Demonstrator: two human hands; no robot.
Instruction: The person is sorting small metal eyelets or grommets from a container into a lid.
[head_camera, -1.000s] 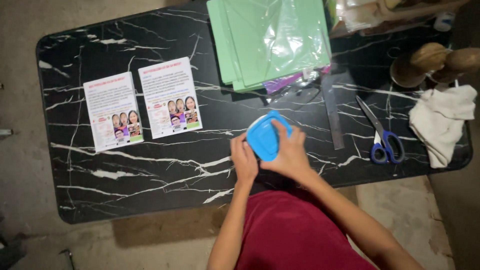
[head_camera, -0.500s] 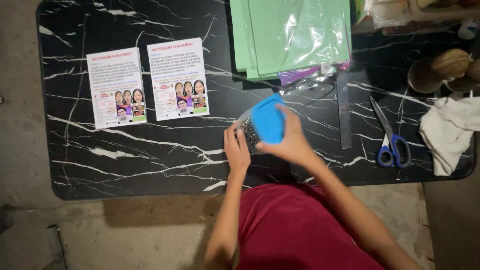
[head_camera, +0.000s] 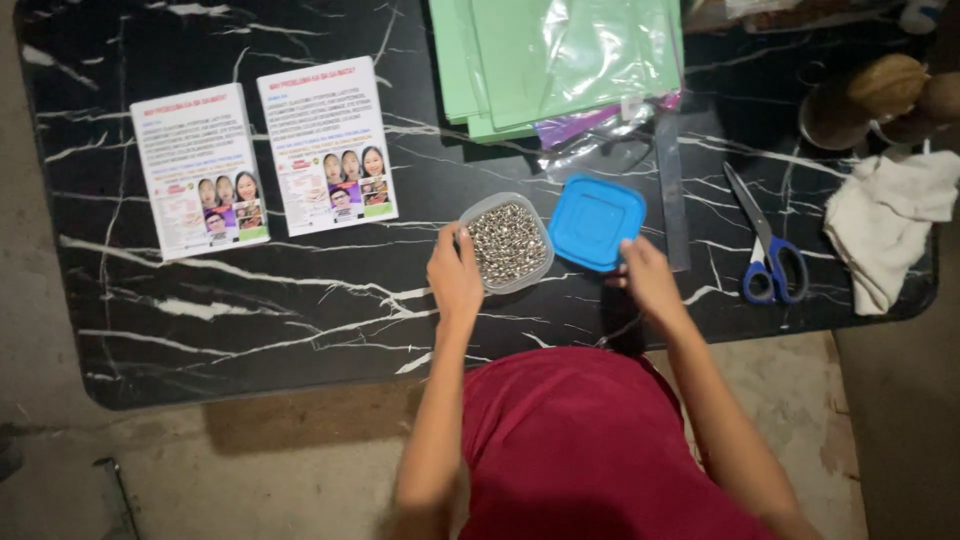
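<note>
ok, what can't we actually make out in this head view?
- Small silvery pieces in the clear plastic tub: too small to identify.
- Left hand fingertips: hidden behind the tub's rim.
- Right hand grip on the blue square lid: unclear whether it holds or only touches the lid.
- Green paper stack: cut off by the top edge.
- Brown round objects: dark, blurred.

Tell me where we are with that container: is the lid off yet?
Done: the blue lid is off and lies flat on the table, right of the container, which shows small metal pieces inside. In hand: the left hand steadies the container, and the right hand touches the lid's near edge. Left: no pieces taken out; the flyers, scissors and green sheets lie untouched.
</note>
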